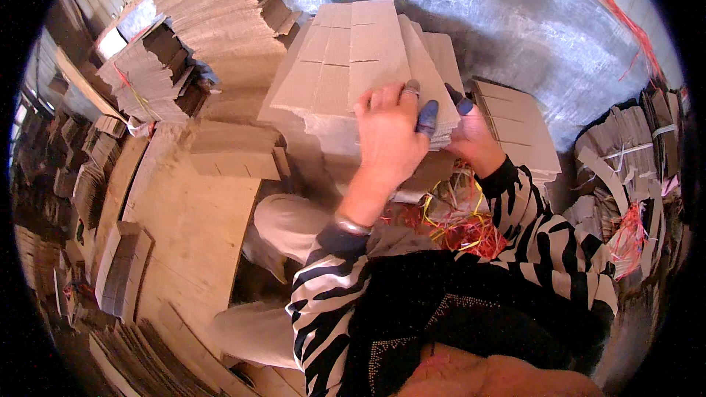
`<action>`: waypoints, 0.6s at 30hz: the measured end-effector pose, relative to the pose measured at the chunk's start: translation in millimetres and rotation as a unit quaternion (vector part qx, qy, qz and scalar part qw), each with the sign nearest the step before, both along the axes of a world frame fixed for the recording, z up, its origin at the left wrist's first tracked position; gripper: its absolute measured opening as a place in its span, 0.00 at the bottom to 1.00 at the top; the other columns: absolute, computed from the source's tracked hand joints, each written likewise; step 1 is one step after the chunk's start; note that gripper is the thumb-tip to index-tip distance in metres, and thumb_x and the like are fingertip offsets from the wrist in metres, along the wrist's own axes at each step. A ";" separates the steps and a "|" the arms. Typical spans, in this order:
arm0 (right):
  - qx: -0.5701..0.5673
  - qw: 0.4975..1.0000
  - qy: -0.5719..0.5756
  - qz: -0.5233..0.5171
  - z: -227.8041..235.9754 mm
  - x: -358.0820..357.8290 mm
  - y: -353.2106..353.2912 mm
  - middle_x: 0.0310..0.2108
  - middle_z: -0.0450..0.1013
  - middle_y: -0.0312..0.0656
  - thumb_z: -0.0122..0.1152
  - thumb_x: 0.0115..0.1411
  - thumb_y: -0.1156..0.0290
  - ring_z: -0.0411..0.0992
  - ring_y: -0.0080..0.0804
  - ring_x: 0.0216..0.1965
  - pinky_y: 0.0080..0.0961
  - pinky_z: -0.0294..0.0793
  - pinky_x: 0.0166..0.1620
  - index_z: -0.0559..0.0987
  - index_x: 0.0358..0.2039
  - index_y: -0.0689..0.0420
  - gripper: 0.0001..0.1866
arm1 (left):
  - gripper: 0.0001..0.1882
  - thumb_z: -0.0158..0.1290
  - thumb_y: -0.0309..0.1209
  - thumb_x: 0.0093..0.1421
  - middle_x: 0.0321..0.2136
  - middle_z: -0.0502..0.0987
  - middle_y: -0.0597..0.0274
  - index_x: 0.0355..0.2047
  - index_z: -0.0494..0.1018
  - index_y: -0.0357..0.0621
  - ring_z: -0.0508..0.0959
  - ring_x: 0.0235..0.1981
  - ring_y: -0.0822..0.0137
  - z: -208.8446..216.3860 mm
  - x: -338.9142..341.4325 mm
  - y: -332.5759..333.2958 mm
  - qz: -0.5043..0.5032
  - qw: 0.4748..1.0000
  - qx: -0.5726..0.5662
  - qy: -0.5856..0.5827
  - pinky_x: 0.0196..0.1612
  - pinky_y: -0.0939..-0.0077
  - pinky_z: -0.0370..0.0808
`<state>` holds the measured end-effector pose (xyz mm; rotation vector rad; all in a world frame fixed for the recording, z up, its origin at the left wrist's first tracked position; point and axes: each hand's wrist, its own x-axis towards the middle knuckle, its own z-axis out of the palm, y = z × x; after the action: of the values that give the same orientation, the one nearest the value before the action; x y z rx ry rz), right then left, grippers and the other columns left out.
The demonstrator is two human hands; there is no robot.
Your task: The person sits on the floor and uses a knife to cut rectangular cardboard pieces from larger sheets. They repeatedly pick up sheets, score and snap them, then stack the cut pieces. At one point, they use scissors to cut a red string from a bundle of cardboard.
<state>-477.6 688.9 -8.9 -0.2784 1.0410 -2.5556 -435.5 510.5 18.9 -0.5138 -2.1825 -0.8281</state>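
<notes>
A stack of slotted brown cardboard sheets [349, 51] stands in front of me, its layers fanned slightly on the right. My left hand [390, 129] lies on the top sheet near its close right corner. Its fingers are bent but apart, and the thumb, in a blue cover, reaches down at the edge. At the right side of the same stack, my right hand [476, 136] grips the sheet edges. Dark covers show on two of its fingertips, while its other fingers are partly hidden by the cardboard. A second pile of slotted sheets [515, 121] sits just to the right.
Tall cardboard stacks [213, 15] rise at the far left, with a tied bundle [147, 77] beside them. A wooden board [191, 250] at left carries a small cardboard pile [235, 151]. Red and yellow strapping [471, 224] lies tangled below my hands. Bundled cardboard [625, 147] stands far right.
</notes>
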 end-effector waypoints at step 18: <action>0.124 0.988 -0.094 0.005 24.6 -15.2 11.6 0.56 0.68 0.41 0.58 0.57 0.40 0.65 0.40 0.58 0.47 0.64 0.59 0.62 0.63 0.49 0.39 | 0.14 0.53 0.40 0.57 0.32 0.81 0.52 0.37 0.76 0.44 0.79 0.38 0.50 12.0 -25.6 -80.8 0.231 0.965 -0.113 -0.055 0.40 0.52 0.70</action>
<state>-492.9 700.5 15.7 0.0232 1.2617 -2.3560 -461.1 429.6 30.9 -0.0540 -2.3789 -0.3644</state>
